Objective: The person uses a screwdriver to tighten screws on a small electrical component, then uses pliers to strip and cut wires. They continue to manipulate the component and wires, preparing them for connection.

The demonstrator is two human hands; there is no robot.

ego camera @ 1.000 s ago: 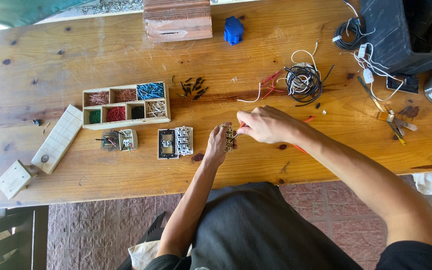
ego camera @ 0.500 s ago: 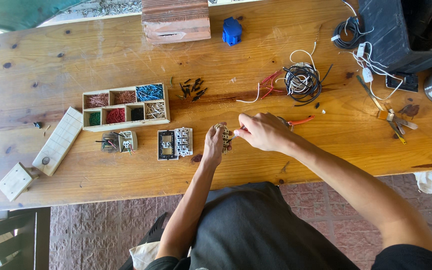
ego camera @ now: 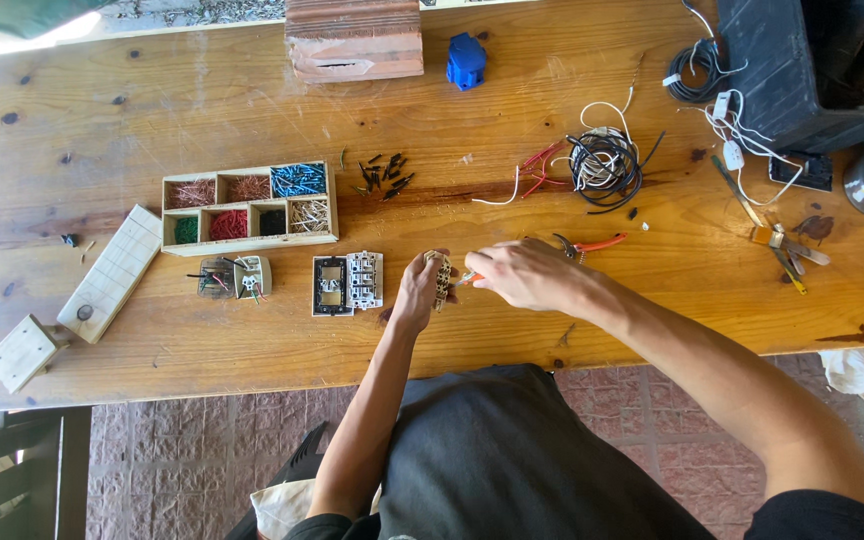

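Since the earlier frame we see our right hand (ego camera: 527,277) has slid a little toward the left hand (ego camera: 417,290), and the orange-handled pliers (ego camera: 587,245) now lie uncovered on the worktop (ego camera: 152,110) just behind the right wrist.

From the head camera, looking down: our left hand's grip is clamped on a small beige switch part (ego camera: 441,281), held upright just above the worktop's near edge. Our right hand's grip is pinched together on a thin orange-tipped tool (ego camera: 465,279), whose tip meets the switch part; we cannot tell what kind of tool it is.

Just left of the hands lie a dark switch module (ego camera: 331,285) and a white one (ego camera: 365,280), touching side by side. Further left sits another small module with wires (ego camera: 235,277). Behind these stands a wooden tray (ego camera: 249,207) with compartments of coloured wire bits. A coil of black and white wire (ego camera: 602,160) lies behind the right hand, well apart from it. A blue plug (ego camera: 466,60) and a brick (ego camera: 354,38) sit at the far edge.
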